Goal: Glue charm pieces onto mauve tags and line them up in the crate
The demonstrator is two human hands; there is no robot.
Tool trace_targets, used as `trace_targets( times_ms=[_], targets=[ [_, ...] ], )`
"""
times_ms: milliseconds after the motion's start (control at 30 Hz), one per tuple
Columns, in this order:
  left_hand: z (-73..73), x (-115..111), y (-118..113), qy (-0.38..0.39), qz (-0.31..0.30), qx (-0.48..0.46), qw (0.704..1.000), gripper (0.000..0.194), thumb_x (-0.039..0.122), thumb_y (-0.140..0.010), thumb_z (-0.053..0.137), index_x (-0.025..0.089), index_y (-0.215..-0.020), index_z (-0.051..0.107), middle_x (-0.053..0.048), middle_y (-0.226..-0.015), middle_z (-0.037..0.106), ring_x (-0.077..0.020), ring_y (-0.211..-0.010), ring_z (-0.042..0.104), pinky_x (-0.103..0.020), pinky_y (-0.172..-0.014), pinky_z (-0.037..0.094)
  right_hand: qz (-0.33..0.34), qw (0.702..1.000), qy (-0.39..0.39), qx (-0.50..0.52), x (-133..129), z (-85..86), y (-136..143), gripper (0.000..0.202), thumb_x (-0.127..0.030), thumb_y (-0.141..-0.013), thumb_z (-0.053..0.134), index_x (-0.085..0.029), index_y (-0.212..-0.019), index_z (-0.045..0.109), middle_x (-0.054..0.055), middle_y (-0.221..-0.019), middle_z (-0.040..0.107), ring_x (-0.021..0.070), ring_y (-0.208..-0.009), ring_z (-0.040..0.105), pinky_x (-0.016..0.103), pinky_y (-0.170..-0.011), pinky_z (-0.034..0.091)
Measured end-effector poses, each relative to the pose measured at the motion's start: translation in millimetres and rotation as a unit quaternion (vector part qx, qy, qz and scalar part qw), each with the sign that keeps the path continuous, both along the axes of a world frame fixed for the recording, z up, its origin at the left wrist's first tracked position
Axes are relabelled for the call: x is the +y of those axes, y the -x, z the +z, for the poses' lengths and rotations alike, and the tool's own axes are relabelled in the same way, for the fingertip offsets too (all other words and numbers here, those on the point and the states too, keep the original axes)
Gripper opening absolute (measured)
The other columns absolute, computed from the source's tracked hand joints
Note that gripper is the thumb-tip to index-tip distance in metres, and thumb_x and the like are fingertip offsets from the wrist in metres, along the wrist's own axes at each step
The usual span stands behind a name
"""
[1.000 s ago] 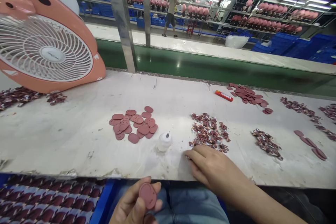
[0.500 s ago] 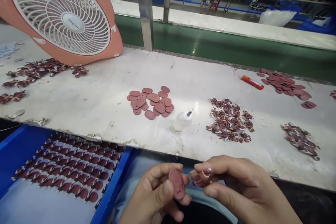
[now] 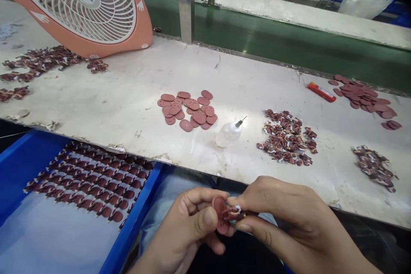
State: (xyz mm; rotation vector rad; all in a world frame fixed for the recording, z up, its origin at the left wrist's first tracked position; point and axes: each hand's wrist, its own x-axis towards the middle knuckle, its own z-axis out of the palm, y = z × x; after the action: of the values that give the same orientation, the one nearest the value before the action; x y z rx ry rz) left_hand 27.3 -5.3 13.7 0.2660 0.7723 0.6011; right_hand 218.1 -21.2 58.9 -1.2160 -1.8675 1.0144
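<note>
My left hand (image 3: 195, 222) pinches a reddish-brown oval disc (image 3: 219, 206) between thumb and fingers, in front of the table's near edge. Between the thumb and forefinger of my right hand (image 3: 282, 218) is a small reddish-brown figure piece (image 3: 233, 212) with white and dark bits. This piece touches the face of the disc, and my fingertips partly cover both. On the table ahead lie a pile of similar oval discs (image 3: 199, 118), a clear bottle with a needle tip (image 3: 228, 134) and a cluster of small figure pieces (image 3: 285, 137).
A blue bin (image 3: 128, 239) at lower left holds rows of assembled pieces (image 3: 96, 184) on a pale sheet. An orange fan (image 3: 146, 21) stands at back left. Further right are a red packet (image 3: 321, 92), more discs (image 3: 366, 98) and another heap of pieces (image 3: 375, 168).
My right hand has moved left and brought the small figure piece against the disc in my left hand. The camera view has tilted slightly downward.
</note>
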Motion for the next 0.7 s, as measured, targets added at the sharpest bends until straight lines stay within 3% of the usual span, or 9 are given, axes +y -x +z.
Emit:
trace_targets(
  times_ms=[700],
  targets=[
    [-4.5,-1.0,-2.5,0.018,-0.007,0.020,1.000,0.032,0.039,-0.061,0.087,0.017,-0.082,0.076,0.002,-0.061,0.069,-0.0093,-0.058,0.065,-0.013,-0.043,0.050,0.046,0.998,-0.002,-0.038,6.6,5.9,-2.5,0.020,-0.011,-0.091,0.062,-0.023,-0.106,0.068,0.002,-0.081,0.068,0.0118,-0.072,0.065,0.018,-0.066,0.053]
  ],
)
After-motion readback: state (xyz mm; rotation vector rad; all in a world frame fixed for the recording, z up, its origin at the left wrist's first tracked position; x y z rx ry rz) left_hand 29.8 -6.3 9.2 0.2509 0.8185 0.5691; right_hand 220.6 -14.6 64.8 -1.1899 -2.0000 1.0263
